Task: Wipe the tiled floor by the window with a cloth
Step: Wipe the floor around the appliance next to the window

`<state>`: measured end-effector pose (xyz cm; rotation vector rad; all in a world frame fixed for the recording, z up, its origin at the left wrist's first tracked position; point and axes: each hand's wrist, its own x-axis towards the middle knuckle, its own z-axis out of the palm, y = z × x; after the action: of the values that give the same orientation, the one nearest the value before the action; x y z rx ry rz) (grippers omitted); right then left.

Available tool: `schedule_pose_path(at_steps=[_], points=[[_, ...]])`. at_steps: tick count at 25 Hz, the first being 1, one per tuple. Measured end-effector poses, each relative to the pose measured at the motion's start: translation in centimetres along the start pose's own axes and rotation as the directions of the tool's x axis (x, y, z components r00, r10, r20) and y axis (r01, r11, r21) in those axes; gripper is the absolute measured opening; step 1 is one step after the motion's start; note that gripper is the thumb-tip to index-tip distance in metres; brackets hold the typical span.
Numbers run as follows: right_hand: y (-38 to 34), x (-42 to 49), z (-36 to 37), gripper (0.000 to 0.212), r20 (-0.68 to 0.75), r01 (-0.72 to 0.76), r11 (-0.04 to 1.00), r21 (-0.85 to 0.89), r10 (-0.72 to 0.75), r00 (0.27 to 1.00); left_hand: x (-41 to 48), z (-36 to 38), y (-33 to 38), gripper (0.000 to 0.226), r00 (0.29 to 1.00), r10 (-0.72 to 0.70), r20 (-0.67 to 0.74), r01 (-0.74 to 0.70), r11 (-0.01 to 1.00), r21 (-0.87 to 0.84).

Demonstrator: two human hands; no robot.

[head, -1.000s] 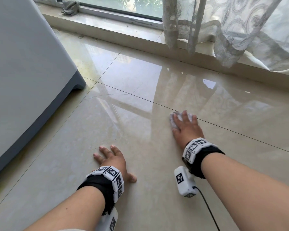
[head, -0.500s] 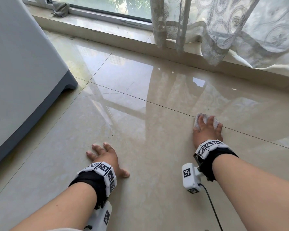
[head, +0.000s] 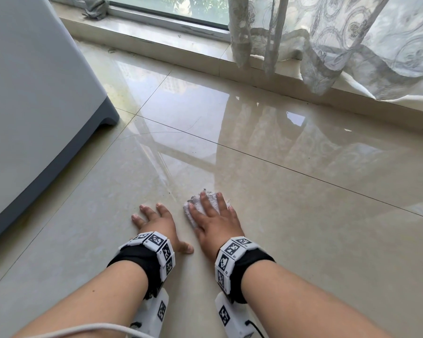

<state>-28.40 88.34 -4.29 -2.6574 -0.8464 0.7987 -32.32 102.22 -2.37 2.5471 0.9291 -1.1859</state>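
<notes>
A small white cloth [head: 193,206], dirty grey at its far edge, lies flat on the glossy beige tiled floor [head: 303,203]. My right hand [head: 214,222] presses down on it with straight, spread fingers, covering most of it. My left hand [head: 158,222] rests flat on the bare tile just to the left, fingers spread, holding nothing. Both wrists wear black bands with white marker blocks.
A grey appliance [head: 34,106] stands at the left, its foot on the floor. A raised stone sill [head: 171,42] runs along the window at the back, with a grey rag [head: 94,7] at its left end. Sheer white curtains [head: 340,40] hang over the sill at right.
My right hand has slid the cloth left and toward me, from the tile joint at the right to beside my left hand. My left hand stays planted.
</notes>
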Motion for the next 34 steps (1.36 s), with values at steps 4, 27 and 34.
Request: schedule_pose_path(at_steps=[4,27,34], points=[[0.4,0.6,-0.2,0.055,0.024,0.022,1.0,-0.009,-0.022,0.999,0.2,-0.4,0.0,0.142,1.0,-0.018,-0.009,0.019,0.999,0.035],[11.2,0.9,-5.2,0.058,-0.043,-0.5,0.863,0.07,0.503,0.863,1.5,-0.5,0.4,0.141,1.0,-0.018,-0.004,0.018,0.999,0.042],[13.4,1.3,-7.1,0.058,-0.063,-0.578,0.805,0.137,0.589,0.806,0.6,-0.3,-0.1,0.141,1.0,-0.016,-0.007,0.016,1.0,0.012]])
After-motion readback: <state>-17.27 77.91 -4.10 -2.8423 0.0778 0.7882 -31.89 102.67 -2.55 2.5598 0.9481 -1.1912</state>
